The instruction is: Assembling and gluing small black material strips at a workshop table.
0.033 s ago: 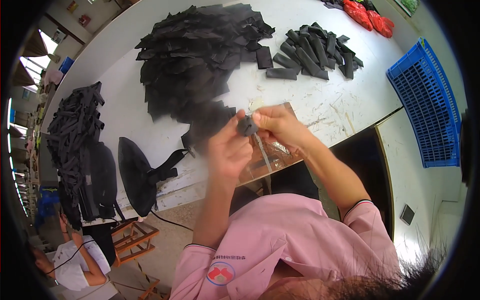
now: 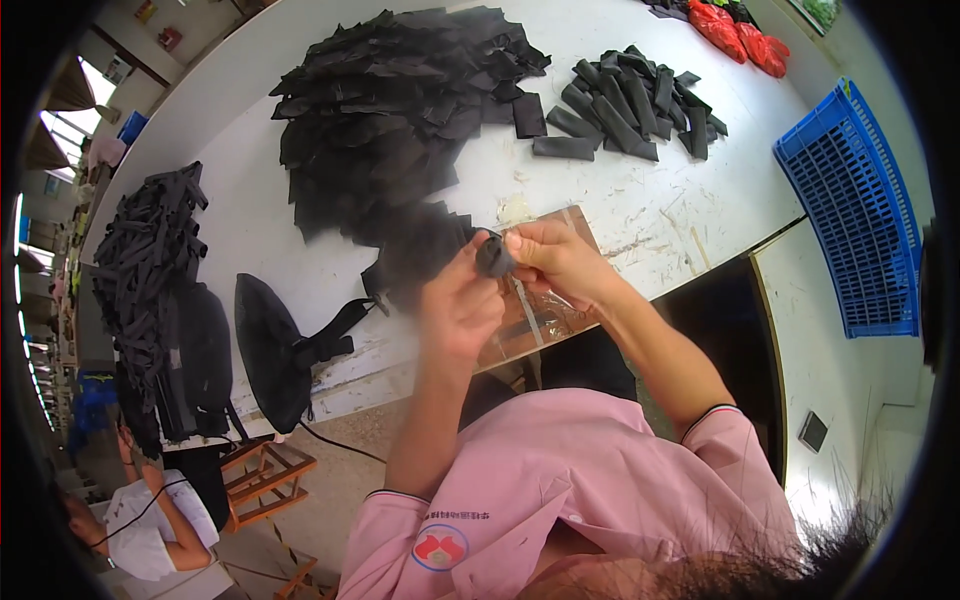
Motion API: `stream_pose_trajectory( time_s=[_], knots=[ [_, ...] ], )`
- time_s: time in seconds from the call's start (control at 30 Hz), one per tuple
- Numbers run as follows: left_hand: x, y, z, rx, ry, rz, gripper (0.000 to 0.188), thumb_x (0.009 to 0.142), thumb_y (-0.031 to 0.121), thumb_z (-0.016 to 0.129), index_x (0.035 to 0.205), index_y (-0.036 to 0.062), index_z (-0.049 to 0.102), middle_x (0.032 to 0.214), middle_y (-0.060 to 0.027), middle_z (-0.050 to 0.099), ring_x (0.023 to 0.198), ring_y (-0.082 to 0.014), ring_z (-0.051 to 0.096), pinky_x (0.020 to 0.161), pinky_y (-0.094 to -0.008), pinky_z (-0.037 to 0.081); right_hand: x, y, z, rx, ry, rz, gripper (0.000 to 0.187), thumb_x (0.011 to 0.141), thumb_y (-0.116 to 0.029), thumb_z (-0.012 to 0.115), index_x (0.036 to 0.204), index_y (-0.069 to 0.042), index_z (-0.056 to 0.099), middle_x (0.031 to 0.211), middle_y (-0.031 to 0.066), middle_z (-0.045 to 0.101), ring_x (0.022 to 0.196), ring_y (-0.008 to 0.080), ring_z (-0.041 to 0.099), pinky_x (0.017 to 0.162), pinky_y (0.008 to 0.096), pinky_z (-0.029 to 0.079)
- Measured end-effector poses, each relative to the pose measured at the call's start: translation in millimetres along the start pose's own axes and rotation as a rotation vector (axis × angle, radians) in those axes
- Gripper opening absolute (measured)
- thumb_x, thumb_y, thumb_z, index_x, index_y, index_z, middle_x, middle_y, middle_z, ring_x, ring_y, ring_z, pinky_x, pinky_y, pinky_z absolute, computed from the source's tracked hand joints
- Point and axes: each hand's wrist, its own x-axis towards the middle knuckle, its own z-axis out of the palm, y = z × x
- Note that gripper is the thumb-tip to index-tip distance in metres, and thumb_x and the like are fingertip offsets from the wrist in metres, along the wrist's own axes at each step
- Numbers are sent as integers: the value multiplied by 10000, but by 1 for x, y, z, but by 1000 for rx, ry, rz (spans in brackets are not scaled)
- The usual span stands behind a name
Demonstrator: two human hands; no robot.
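Note:
My left hand (image 2: 462, 308) and my right hand (image 2: 560, 262) meet above the near edge of the white table. Between their thumbs and fingers they pinch a small dark grey fabric piece (image 2: 494, 258), curled round like a short tube. Below them a brown board (image 2: 572, 318) with clear tape across it lies at the table edge. Just beyond my left hand spreads a large heap of flat black fabric pieces (image 2: 390, 110). Farther right is a smaller pile of rolled fabric tubes (image 2: 622, 110).
Black strips (image 2: 150, 260) are heaped at the left, near a pointed black object (image 2: 268, 350) by a cord. A blue plastic basket (image 2: 850, 210) stands right, red bags (image 2: 738, 38) far right. A person in white (image 2: 165, 525) and a wooden stool (image 2: 265, 485) are lower left.
Both hands have shifted very slightly, and the fabric piece between the fingertips has turned a little. Nothing else has visibly changed.

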Motion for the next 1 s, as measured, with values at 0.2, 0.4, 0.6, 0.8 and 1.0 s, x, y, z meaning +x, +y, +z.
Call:
stream_pose_trajectory(
  time_s=[0.2,0.4,0.6,0.8,1.0],
  knots=[
    [4,2,-2,-79,123,40,190,880,68,427,1004,7,557,672,-26,552,333,-31,244,312,-171,173,16,6,-2,-16,5,-79,284,867,-296,525,731,-47,514,576,-19,404,503,53,339,437,178,266],
    [-4,2,-9,-335,-19,101,192,851,17,437,1017,-51,505,797,-81,583,336,-42,291,312,-160,206,13,-9,8,-245,8,-118,312,863,-306,528,701,-40,501,540,-20,394,473,58,352,428,198,276],
    [-12,-17,-14,802,260,417,229,846,72,526,1067,13,518,827,-32,561,538,-46,451,424,-150,334,12,28,-12,-8,10,-74,335,872,-310,508,660,-52,483,532,-16,407,448,62,345,410,205,257],
    [-5,0,15,1792,45,861,128,822,29,552,932,-25,589,986,-87,575,897,-141,520,778,-253,416,0,2,-4,-470,187,-158,331,842,-305,543,679,-22,487,569,8,441,505,92,404,474,245,346],
    [-19,-30,19,1257,250,1040,99,809,-49,506,874,-40,579,895,-65,593,819,-109,524,796,-246,403,-15,-25,23,-1638,210,-814,313,737,-323,599,684,-29,506,692,92,522,651,258,539,531,350,428]
  ],
)
